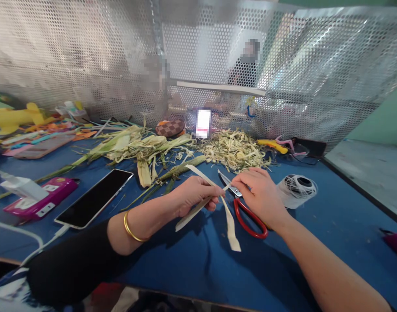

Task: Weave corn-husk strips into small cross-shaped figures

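Observation:
Crossed strips of pale dried corn husk (230, 227) are pinched between the thumb and fingers of my left hand (198, 193), above the blue table. One strip end sticks up to the upper left, and two others hang down. My right hand (258, 197) is closed on the short end of a strip just to the right of the crossing. Under and beside my right hand lie red-handled scissors (250, 220), blades pointing away from me. A spool of white thread (296, 191) stands right of my right hand, partly hidden by it.
Behind my hands lie long corn husks (146, 149) and a heap of shredded husk (235, 149). A black-screened phone (96, 197) and a purple power strip (44, 197) are at left. A perforated screen (201, 47) borders the back, with a person beyond.

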`<state>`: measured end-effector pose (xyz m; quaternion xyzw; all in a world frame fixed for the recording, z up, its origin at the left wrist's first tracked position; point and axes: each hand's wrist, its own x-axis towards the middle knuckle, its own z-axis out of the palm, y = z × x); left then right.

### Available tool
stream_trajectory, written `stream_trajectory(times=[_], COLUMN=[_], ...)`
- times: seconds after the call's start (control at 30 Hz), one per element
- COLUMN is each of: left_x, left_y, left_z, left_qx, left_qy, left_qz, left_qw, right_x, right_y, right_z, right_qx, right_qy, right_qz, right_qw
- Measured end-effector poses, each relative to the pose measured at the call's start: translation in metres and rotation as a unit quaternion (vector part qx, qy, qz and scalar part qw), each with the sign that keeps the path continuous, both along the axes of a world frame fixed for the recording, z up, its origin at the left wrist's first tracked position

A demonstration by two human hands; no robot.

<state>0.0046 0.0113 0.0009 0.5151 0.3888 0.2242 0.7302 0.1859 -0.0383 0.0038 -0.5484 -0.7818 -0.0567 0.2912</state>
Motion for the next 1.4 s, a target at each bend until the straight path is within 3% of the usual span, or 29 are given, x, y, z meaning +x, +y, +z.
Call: stream_trajectory(times=[0.13, 0.27, 0.4, 0.53, 0.67, 0.97, 1.1, 1.23, 1.4], left_x=[0.0, 0.002, 0.005, 0.005, 0.004, 0.004, 0.004, 0.001, -0.001], left_y=[-0.003, -0.012, -0.019, -0.02, -0.019, -0.018, -0.018, -0.008, 0.006], left_z=[0.001, 0.004, 0.003, 0.001, -0.001, -0.01, -0.009, -0.005, -0.007], left_qx=[0.022, 0.06, 0.084, 0.115, 0.126, 0.089, 0.031, -0.044, -0.087], left_qy=[0.019, 0.071, 0.103, 0.117, 0.093, 0.05, 0.017, -0.057, -0.113], left_qz=[-0.001, -0.032, -0.098, -0.128, -0.134, -0.162, -0.118, -0.031, 0.04], left_qw=[1.0, 0.995, 0.986, 0.978, 0.979, 0.981, 0.992, 0.997, 0.989], right_x=[0.003, -0.004, -0.023, -0.037, -0.037, -0.03, -0.016, -0.014, -0.028], right_y=[0.0, -0.002, -0.008, -0.012, -0.012, -0.003, 0.0, -0.008, -0.015], right_z=[0.001, 0.0, 0.0, -0.003, -0.005, -0.016, -0.019, -0.011, -0.009], right_qx=[-0.022, -0.014, -0.087, -0.167, -0.13, -0.082, 0.033, 0.182, 0.177], right_qy=[-0.029, 0.003, 0.12, 0.27, 0.339, 0.35, 0.279, 0.078, -0.202], right_qz=[0.001, -0.004, 0.031, 0.026, 0.009, -0.038, -0.069, -0.005, 0.135], right_qw=[0.999, 1.0, 0.989, 0.948, 0.932, 0.932, 0.957, 0.98, 0.954])
